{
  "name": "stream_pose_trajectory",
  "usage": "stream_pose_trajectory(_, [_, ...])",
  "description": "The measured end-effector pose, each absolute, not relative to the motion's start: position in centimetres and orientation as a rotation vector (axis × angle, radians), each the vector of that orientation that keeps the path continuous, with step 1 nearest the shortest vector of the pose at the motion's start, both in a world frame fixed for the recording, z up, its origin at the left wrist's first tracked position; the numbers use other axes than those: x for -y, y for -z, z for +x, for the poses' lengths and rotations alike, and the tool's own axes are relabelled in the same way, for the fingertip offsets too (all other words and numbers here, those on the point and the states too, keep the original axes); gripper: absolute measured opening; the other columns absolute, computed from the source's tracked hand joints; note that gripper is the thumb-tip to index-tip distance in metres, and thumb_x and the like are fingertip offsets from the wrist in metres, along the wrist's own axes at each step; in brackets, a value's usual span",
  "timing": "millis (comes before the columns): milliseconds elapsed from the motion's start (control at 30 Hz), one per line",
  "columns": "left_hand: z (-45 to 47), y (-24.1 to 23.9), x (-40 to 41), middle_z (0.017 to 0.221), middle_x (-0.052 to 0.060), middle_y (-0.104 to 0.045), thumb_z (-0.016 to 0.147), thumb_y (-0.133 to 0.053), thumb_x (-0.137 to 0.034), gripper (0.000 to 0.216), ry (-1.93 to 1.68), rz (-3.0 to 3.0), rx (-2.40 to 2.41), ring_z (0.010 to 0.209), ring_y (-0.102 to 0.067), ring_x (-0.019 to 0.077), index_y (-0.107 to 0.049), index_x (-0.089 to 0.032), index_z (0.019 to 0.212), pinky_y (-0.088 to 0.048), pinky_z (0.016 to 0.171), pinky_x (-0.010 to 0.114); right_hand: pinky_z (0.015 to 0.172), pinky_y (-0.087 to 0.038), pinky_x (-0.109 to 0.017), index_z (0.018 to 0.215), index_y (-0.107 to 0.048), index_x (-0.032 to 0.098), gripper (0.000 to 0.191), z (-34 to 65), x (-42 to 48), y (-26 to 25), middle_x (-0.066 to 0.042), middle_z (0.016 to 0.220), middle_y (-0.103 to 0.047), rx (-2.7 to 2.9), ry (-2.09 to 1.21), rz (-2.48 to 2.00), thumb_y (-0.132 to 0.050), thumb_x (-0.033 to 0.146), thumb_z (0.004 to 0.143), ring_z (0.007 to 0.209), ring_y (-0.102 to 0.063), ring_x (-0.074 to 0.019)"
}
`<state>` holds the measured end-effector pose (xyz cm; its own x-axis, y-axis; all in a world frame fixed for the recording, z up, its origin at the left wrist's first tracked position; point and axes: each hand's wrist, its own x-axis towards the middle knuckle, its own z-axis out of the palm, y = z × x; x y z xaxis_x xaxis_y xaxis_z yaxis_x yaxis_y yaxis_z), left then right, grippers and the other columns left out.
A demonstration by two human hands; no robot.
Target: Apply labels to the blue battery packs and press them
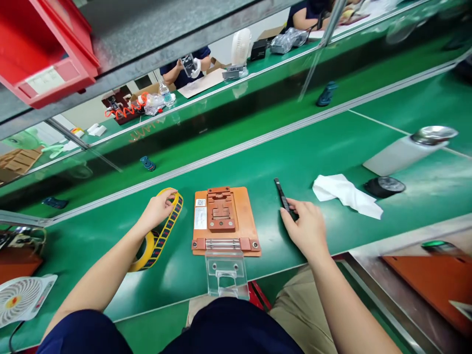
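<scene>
An orange-brown fixture plate [241,216] with a recessed block and a clear hinged flap [225,273] lies on the green bench straight ahead of me. My left hand [157,209] rests on a yellow reel of label tape [162,236] to the fixture's left, fingers curled over its rim. On the other side, my right hand [306,228] pinches the near end of a thin black tool [282,194] that lies on the bench.
A crumpled white cloth [346,194], a black round lid [384,186] and a white container with a metal top [407,150] sit at the right. A small white fan [20,297] stands at the near left. Another person's gloved hands [193,66] work across the conveyor.
</scene>
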<state>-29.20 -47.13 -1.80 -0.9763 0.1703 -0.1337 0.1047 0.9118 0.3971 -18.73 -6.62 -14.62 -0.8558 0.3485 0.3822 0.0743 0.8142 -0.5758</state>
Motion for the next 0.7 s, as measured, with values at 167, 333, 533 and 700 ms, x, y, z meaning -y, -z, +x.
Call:
stream_pose_trajectory(167, [-32.5, 2.1, 45.8, 0.123, 0.012, -0.072, 0.074, -0.055, -0.004, 0.059, -0.512, 0.16, -2.996, 0.096, -0.073, 0.0212, -0.058, -0.015, 0.133, -0.055, 0.092, 0.029, 0.083, -0.044, -0.042, 0.112, -0.068, 0.016, 0.035, -18.7, 6.8, 14.4, -0.012, 0.095, -0.065, 2.495, -0.808, -0.297, -0.049, 0.038, 0.092, 0.09, -0.056, -0.0288])
stream_pose_trajectory(333, [-32.7, 1.6, 45.2, 0.121, 0.014, -0.072, 0.075, -0.059, -0.008, 0.06, -0.432, 0.147, -3.067, 0.105, -0.072, 0.0253, -0.055, -0.014, 0.135, -0.054, 0.095, 0.032, 0.082, -0.043, -0.041, 0.113, -0.068, 0.015, 0.034, -18.7, 7.0, 14.3, -0.011, 0.096, -0.065, 2.478, -0.811, -0.299, -0.048, 0.035, 0.093, 0.091, -0.055, -0.0293])
stream_pose_trajectory(533, [-29.9, 2.2, 42.3, 0.142, 0.011, -0.059, 0.086, -0.056, -0.027, 0.053, -0.63, 0.449, -3.188, 0.132, -0.056, 0.0291, -0.054, -0.02, 0.138, -0.041, 0.115, 0.044, 0.085, -0.043, -0.041, 0.115, -0.067, 0.014, 0.029, -18.7, 7.2, 13.7, -0.012, 0.1, -0.064, 2.511, -0.832, -0.308, -0.051, 0.027, 0.094, 0.095, -0.056, -0.0283])
stream_pose_trajectory(700, [-29.4, 6.9, 36.4, 0.122, 0.01, -0.071, 0.086, -0.058, -0.056, 0.049, -1.282, 0.61, -2.908, 0.113, -0.067, 0.0278, -0.068, -0.02, 0.118, -0.05, 0.106, 0.043, 0.087, -0.042, -0.038, 0.115, -0.067, 0.016, 0.026, -18.6, 7.4, 13.1, -0.011, 0.104, -0.065, 2.542, -0.858, -0.366, -0.055, 0.023, 0.093, 0.098, -0.055, -0.0271])
